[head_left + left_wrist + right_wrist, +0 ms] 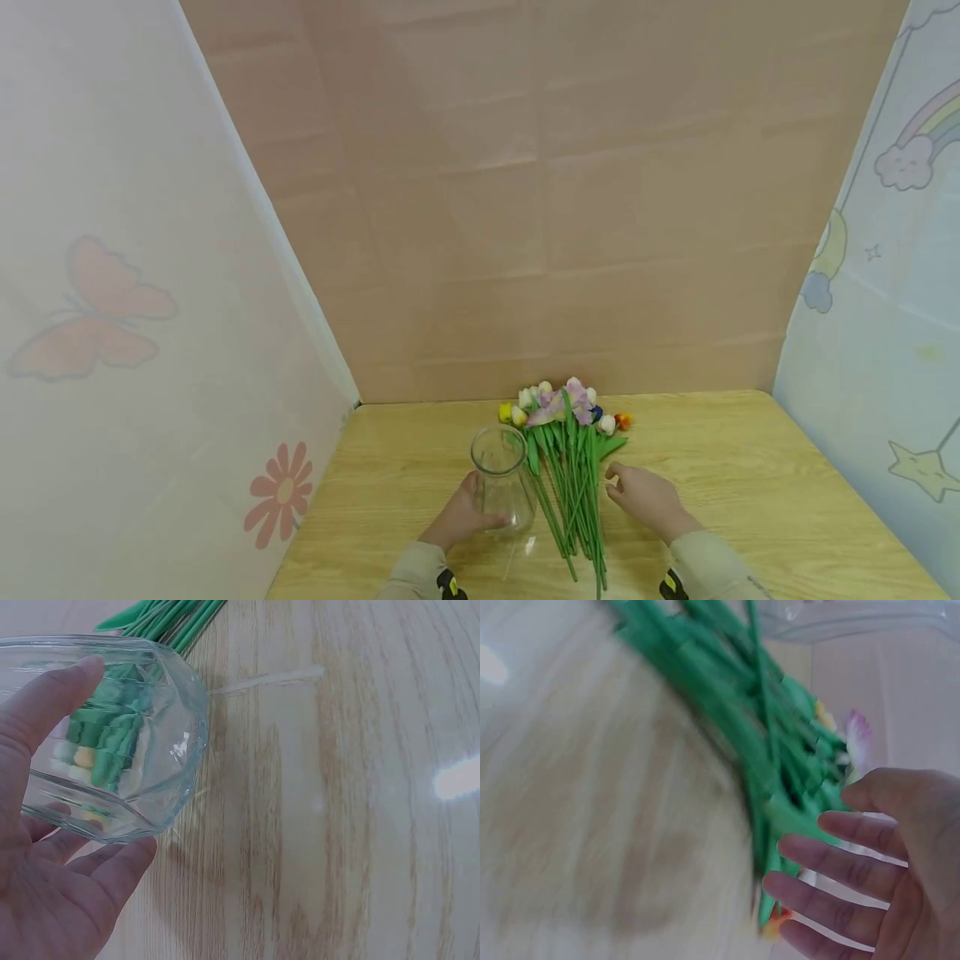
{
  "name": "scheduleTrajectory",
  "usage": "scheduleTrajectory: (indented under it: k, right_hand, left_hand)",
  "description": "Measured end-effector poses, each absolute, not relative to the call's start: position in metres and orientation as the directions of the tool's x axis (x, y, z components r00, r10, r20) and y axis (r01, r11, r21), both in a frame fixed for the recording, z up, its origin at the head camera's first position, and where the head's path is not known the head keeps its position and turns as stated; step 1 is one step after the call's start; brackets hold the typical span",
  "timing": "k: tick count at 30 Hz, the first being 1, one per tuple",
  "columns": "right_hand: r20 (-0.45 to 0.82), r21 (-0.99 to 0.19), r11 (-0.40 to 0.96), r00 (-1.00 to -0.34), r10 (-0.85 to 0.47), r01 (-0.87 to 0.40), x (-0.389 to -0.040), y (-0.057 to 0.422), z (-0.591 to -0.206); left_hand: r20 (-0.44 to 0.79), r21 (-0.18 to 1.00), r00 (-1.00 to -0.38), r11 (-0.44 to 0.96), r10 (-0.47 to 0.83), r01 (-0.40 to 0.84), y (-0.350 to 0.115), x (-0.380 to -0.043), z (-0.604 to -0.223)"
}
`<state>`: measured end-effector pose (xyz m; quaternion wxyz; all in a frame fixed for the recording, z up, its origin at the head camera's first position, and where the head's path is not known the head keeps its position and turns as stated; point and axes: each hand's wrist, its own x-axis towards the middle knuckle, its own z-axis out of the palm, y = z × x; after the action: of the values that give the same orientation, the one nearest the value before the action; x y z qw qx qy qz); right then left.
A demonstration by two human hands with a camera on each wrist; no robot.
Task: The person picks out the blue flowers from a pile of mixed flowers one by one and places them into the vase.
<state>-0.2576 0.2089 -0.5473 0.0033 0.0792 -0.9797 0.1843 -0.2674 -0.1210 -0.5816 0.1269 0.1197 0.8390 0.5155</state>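
Observation:
My left hand (pixel 459 514) grips a clear glass vase (pixel 504 492) by its side, thumb on one face and fingers round the other. The vase leans, its round mouth toward the back. In the left wrist view the thick faceted base of the vase (pixel 184 742) shows just beyond the fingertips. Right of it lies a bunch of artificial flowers (pixel 573 467), long green stems toward me and blooms at the back. Beside the stems is my right hand (pixel 647 497), holding nothing. In the right wrist view its slightly bent fingers (pixel 832 862) are spread near the green leaves (pixel 727 727).
White, yellow, purple, blue and orange blooms (pixel 562 404) lie near the back of the wooden table (pixel 697 450). A brown sheet (pixel 540 208) hangs behind it. Printed pale curtains stand on the left (pixel 150 417) and right (pixel 870 375).

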Motion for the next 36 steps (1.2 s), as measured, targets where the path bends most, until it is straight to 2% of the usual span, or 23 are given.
scheduleTrajectory:
  k: [6, 10, 14, 19, 25, 33, 36]
  right_hand:
    - [0.039, -0.445, 0.882, -0.987, -0.156, -0.157, -0.274, 0.176, -0.544]
    - [-0.019, -0.544, 0.833, -0.99, -0.138, -0.105, -0.286, 0.163, -0.557]
    - [-0.017, -0.593, 0.802, -0.995, -0.101, -0.071, -0.293, 0.155, -0.572]
    - [-0.002, -0.624, 0.781, -0.999, -0.035, -0.026, -0.296, 0.148, -0.581]
    - [-0.011, -0.604, 0.797, -1.0, 0.002, 0.009, -0.3, 0.142, -0.585]
    - [-0.002, -0.709, 0.705, -1.0, 0.001, 0.002, -0.3, 0.132, -0.571]
    - [-0.044, -0.782, 0.622, -0.999, 0.01, 0.04, -0.3, 0.13, -0.56]
  left_hand:
    - [-0.091, 0.905, -0.937, 0.421, 0.336, 0.063, -0.121, -0.266, -0.581]
    - [-0.083, 0.91, -0.938, 0.409, 0.337, 0.067, -0.119, -0.265, -0.578]
    - [-0.064, 0.908, -0.94, 0.41, 0.336, 0.085, -0.117, -0.264, -0.579]
    - [-0.055, 0.905, -0.94, 0.413, 0.338, 0.096, -0.117, -0.264, -0.578]
    - [-0.055, 0.902, -0.938, 0.42, 0.341, 0.099, -0.119, -0.265, -0.576]
    - [-0.037, 0.895, -0.938, 0.429, 0.344, 0.122, -0.119, -0.265, -0.577]
    - [-0.046, 0.897, -0.938, 0.427, 0.344, 0.112, -0.118, -0.265, -0.577]
